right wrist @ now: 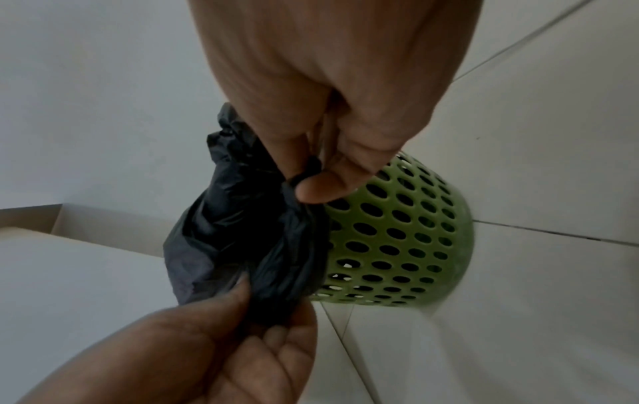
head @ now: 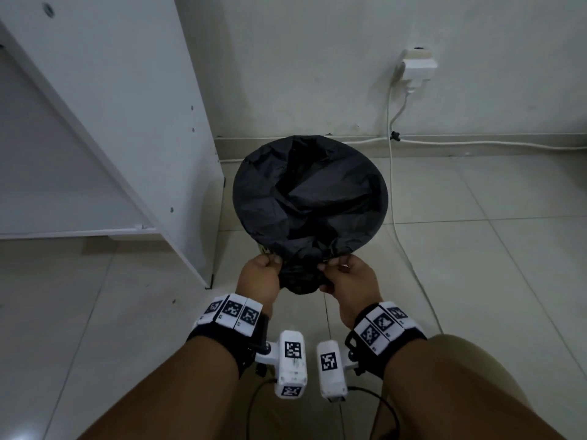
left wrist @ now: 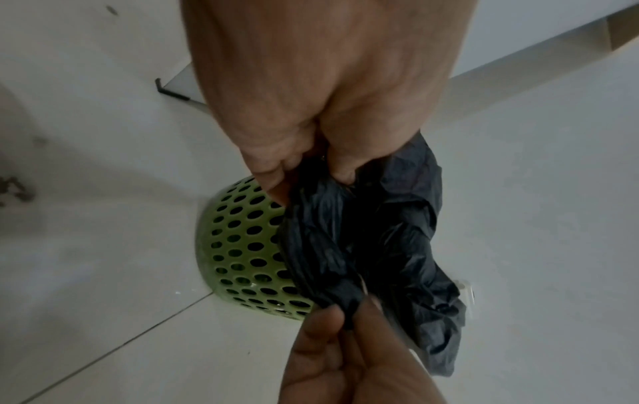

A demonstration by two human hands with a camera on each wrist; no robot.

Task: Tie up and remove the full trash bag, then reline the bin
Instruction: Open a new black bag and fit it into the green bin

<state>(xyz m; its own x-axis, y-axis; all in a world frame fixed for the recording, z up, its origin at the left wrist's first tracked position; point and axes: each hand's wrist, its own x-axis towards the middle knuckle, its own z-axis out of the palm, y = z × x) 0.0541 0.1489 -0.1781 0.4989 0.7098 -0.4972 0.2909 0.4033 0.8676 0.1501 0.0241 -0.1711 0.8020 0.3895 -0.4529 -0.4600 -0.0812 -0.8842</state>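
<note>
A black trash bag [head: 308, 198] lines a green perforated bin [left wrist: 242, 246] that stands on the tiled floor; its mouth is spread over the rim. In the head view the bin is almost wholly hidden under the bag. My left hand [head: 260, 274] and right hand [head: 346, 277] each pinch the bunched near edge of the bag, which hangs outside the bin's front. In the left wrist view my left hand [left wrist: 307, 177] grips gathered plastic [left wrist: 380, 246] beside the bin wall. In the right wrist view my right hand [right wrist: 304, 177] pinches a fold of the bag [right wrist: 235, 232] against the bin [right wrist: 397, 240].
A white cabinet [head: 111, 122] stands close on the bin's left. The wall is right behind the bin, with a socket and plug [head: 416, 65]. A white cable [head: 392, 185] runs down and along the floor just right of the bin.
</note>
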